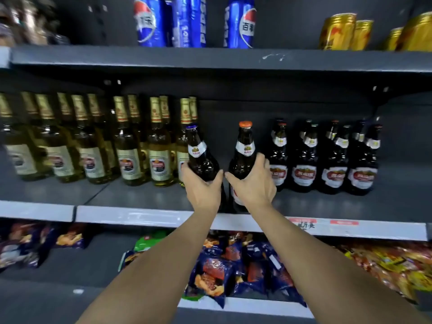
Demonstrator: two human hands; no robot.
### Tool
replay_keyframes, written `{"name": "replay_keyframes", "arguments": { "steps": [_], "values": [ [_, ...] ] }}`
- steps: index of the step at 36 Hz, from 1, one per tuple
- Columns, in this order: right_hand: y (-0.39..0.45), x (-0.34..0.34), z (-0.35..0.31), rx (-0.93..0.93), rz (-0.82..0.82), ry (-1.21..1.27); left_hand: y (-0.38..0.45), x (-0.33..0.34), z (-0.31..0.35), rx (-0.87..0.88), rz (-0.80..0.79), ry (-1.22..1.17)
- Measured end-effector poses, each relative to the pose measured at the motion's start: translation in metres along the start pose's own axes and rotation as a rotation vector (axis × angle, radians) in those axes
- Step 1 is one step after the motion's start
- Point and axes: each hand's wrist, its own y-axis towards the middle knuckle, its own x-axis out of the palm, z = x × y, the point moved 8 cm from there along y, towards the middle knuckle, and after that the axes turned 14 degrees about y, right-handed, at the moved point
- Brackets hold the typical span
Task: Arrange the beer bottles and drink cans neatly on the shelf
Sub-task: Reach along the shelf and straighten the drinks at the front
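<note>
The left hand [203, 186] has its grip clamped around the body of a dark brown beer bottle with a blue cap [199, 157], thumb on one side and fingers wrapped round the other. The right hand [253, 183] has its grip clamped the same way on a dark brown beer bottle with an orange cap [243, 153]. Both bottles stand upright, close side by side, at the front part of the middle shelf [140, 195], in the gap between two groups. Each has a white neck label with a small gold emblem; the body labels are mostly hidden behind the hands.

Just to the right stands a row of dark bottles with red-and-white labels [327, 160], two deep. To the left, pale bottles with gold foil necks [126, 141] stand in rows, their cream labels facing forward.

On the upper shelf [210, 59] stand blue Pepsi cans [194, 22] and, further right, gold cans [339, 31]. Below the arms, the lower shelf holds snack packets [217, 272].
</note>
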Motion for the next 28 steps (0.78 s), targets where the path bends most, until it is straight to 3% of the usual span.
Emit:
{"name": "replay_keyframes", "arguments": {
  "steps": [9, 18, 28],
  "values": [
    [-0.071, 0.076, -0.097, -0.057, -0.172, 0.127, 0.022, -0.151, -0.038, -0.041, 0.166, 0.127],
    [-0.159, 0.218, -0.228, -0.103, -0.300, 0.250, 0.082, -0.343, -0.103, -0.046, 0.349, 0.216],
    [-0.234, 0.369, -0.363, -0.116, -0.365, 0.352, 0.158, -0.520, -0.205, -0.135, 0.423, 0.277]
  ]
}}
